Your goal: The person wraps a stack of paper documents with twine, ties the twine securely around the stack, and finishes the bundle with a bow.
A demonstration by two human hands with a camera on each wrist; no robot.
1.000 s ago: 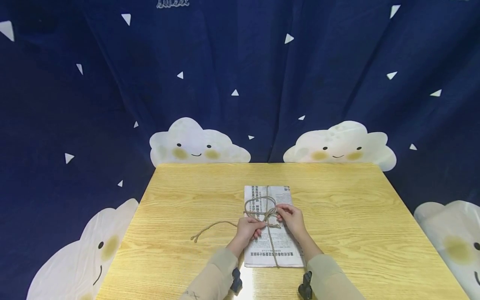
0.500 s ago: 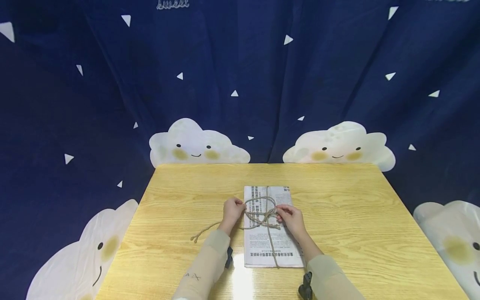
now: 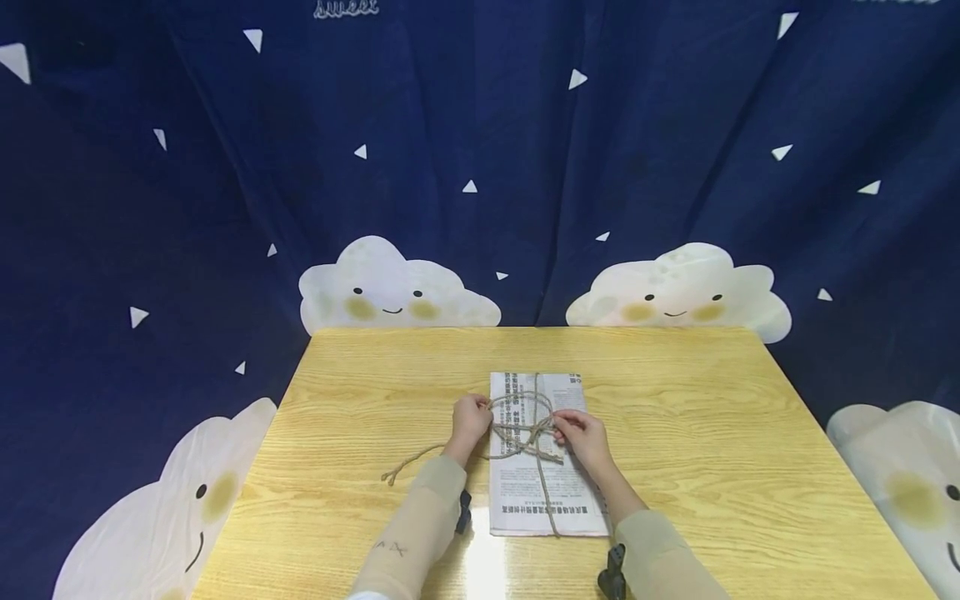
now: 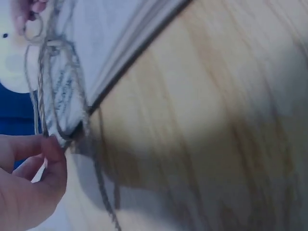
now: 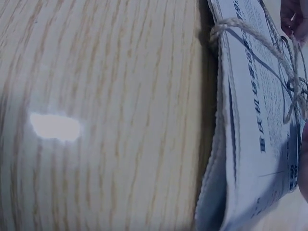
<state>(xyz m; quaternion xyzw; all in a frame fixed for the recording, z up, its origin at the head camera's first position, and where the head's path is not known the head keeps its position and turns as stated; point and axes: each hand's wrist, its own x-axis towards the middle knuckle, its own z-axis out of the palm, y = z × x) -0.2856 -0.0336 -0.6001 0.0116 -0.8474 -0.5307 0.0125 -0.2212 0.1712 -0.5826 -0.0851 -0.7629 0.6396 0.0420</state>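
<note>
A folded stack of newspaper [image 3: 517, 500] lies on the table, with brown twine [image 3: 545, 492] wound round it lengthwise and crosswise. The twine meets in a knot with loops near the stack's middle. At the stack's left edge, my left hand [image 3: 470, 421] pinches one side of a large twine loop between thumb and fingertips; the left wrist view shows this hand [image 4: 33, 187] with strands running up to the knot. My right hand [image 3: 587, 439] pinches a small loop just right of the knot. In the right wrist view only a sliver of that hand [image 5: 304, 163] shows.
The wooden table [image 3: 705, 450] extends on both sides of the stack. A loose twine end [image 3: 405, 463] trails leftward over the tabletop. Behind the table hangs a dark blue curtain [image 3: 450, 108] printed with clouds and triangles.
My left hand has let go near the knot, moved left and away to the stack's left edge, and taken the large loop there. My right hand has kept its pinch in place.
</note>
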